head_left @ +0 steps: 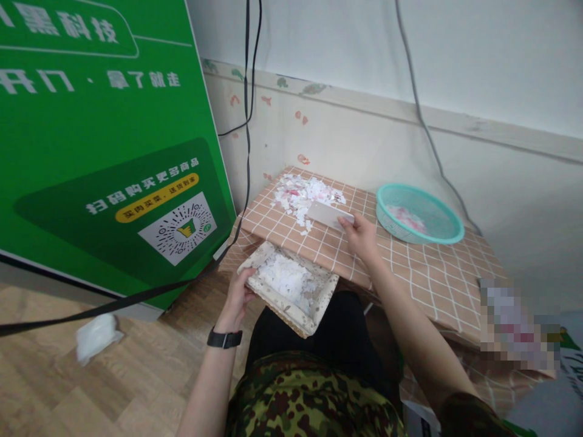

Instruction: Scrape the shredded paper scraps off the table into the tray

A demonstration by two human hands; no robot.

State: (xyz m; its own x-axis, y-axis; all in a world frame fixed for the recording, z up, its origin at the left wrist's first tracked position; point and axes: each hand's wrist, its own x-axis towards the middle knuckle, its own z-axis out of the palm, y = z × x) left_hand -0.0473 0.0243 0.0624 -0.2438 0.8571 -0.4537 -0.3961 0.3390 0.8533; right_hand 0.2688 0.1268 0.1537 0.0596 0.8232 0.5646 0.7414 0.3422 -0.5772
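Observation:
My left hand (pixel 240 291) grips the left side of a cloth-lined basket (pixel 314 312), tilted below the table's front edge. White paper scraps (pixel 285 273) lie inside it. Between the thumb and fingers of my right hand (pixel 361 235) is a flat, pale rectangular scraper (pixel 325 215), held just above or on the tabletop. Its far end reaches the near side of a pile of torn white and pinkish paper scraps (pixel 310 191). Whether the scraper touches the scraps I cannot tell.
A turquoise plastic colander (pixel 444 233) with pink and white scraps stands right on the checked tablecloth (pixel 423 279). A green cabinet (pixel 113 115) rises at left, with a black strap (pixel 248 152) hanging past it. A white plastic bag (pixel 96 335) lies on the floor.

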